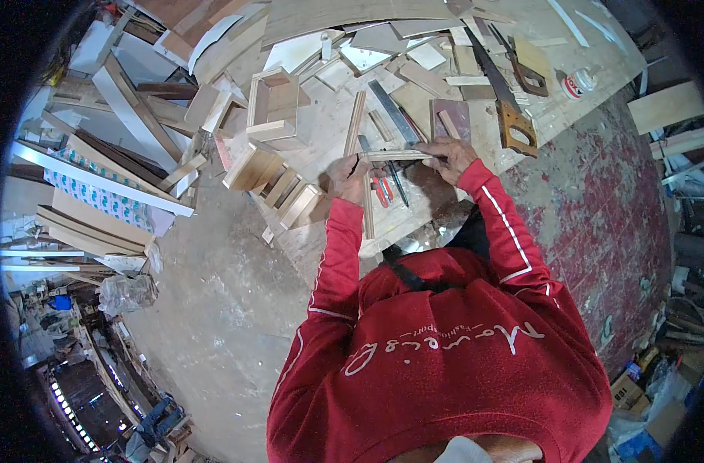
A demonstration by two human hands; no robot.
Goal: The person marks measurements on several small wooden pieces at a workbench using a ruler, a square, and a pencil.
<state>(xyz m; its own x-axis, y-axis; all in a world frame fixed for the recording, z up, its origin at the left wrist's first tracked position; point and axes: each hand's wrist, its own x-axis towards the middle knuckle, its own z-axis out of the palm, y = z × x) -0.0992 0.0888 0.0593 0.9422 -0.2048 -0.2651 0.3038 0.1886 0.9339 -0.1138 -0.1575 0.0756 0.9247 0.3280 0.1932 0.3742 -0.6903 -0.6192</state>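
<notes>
A short flat strip of wood (398, 155) spans the gap between my two hands, held level above the workboard. My left hand (347, 180) closes on its left end; a small dark item by those fingers is too small to name. At the other end, my right hand (452, 159) grips the strip with thumb and fingers. Below it on the board lie a red-handled tool (381, 190) and a slim dark rod-like tool (399, 187). Close by my left hand is a long upright-looking wood strip (356, 123). A grey metal straightedge-like bar (393, 113) lies just beyond the held strip.
Small wooden frames (273, 104) and a slatted wooden piece (278, 185) stand to the left. Handsaws (515, 130) lie at the right, near a white jar (578, 83) with a red label. Offcuts (359, 58) cover the far side. Stacked boards (97, 185) line the left floor.
</notes>
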